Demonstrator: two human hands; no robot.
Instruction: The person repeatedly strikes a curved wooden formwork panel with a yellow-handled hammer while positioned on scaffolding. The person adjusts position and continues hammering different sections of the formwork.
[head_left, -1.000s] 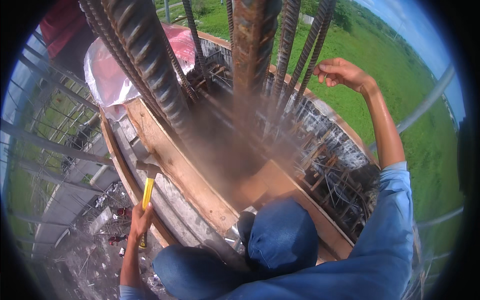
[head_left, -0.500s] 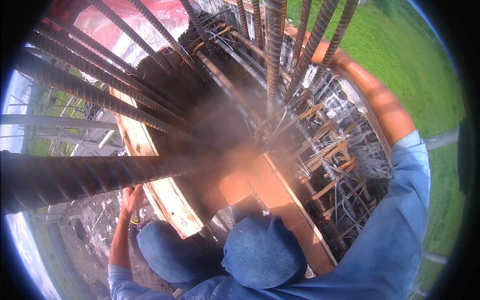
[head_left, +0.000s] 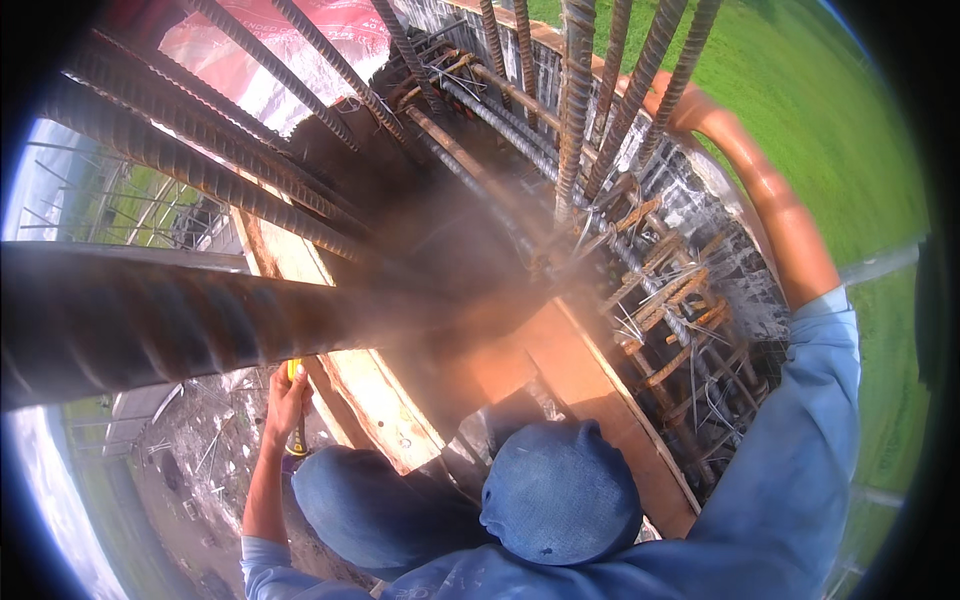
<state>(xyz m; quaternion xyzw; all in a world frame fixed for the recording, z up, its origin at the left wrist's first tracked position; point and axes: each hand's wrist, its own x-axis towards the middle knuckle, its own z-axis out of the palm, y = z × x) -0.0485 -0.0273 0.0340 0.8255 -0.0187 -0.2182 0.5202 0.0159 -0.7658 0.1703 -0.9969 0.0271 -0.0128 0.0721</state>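
While thick, rusty ribbed steel reinforcing bars (head_left: 560, 130) rise stiff and heavy-looking from the wooden column formwork (head_left: 380, 400), the left hand (head_left: 285, 395) has its fingers curled tight around a yellow-handled hammer (head_left: 296, 440) low beside the boards. It looks head-heavy, best gripped on the handle. The right hand's state cannot be told behind the bars.

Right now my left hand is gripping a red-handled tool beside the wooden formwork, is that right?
Not quite. In the head view the left hand grips a yellow-handled tool, not a red-handled one. It is indeed beside the wooden formwork.
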